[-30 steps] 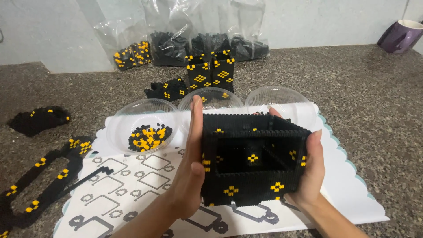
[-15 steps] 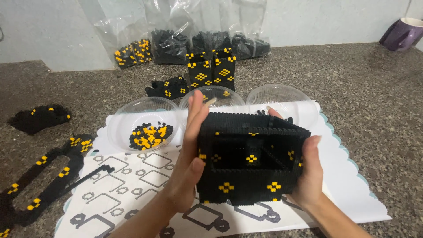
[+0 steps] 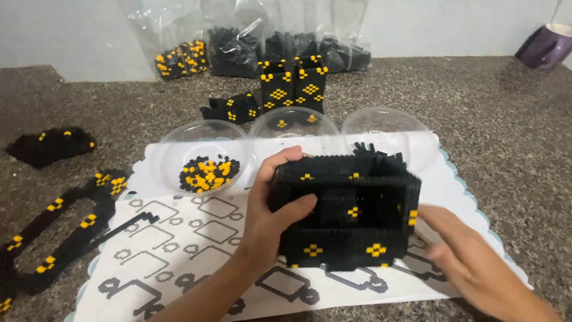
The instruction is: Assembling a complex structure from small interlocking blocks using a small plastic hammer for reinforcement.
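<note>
**Steadying the beaded box**

The left hand (image 3: 271, 209) grips the black-and-yellow beaded box (image 3: 345, 214) over the patterned sheet (image 3: 196, 238); the right hand (image 3: 471, 262), fingers loosely spread (blurred), sits beside it. Regripping its right wall seems next.

A purple mug (image 3: 543, 45) stands far right, clear bags (image 3: 238, 42) line the wall, and a black beaded frame (image 3: 56, 229) lies left.

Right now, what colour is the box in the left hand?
Black with small yellow diamond motifs, seen in the head view: box, left hand.
</note>
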